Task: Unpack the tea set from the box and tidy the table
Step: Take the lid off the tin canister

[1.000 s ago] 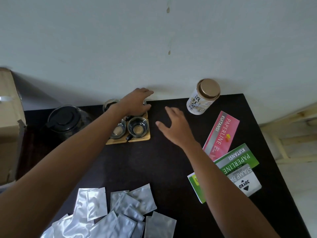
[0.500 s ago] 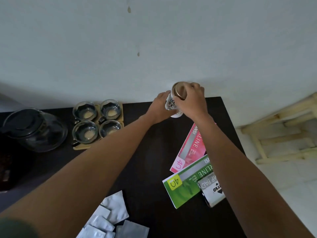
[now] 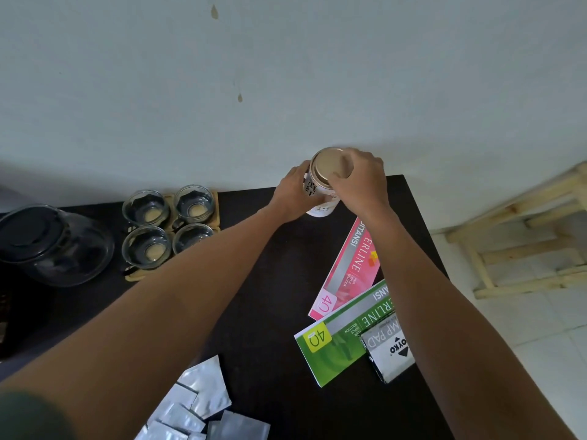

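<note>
A white tea canister (image 3: 321, 209) with a gold lid stands at the back of the black table (image 3: 279, 287), near the wall. My left hand (image 3: 293, 195) wraps its left side. My right hand (image 3: 360, 182) grips the lid's rim from the right. Several glass cups (image 3: 144, 208) sit on a wooden tray (image 3: 133, 276) at the back left. A glass teapot (image 3: 54, 242) with a black lid stands left of them. Silver foil sachets (image 3: 200, 398) lie in a heap at the front.
A pink booklet (image 3: 349, 271), a green booklet (image 3: 340, 338) and a stamp pad box (image 3: 389, 354) lie at the right of the table. A wooden stool (image 3: 524, 236) stands on the tiled floor beyond the right edge. The wall runs right behind the table.
One second ago my left hand was at the cups and my right hand hovered open. Both hands then moved right onto the canister, and the grip holds now.
</note>
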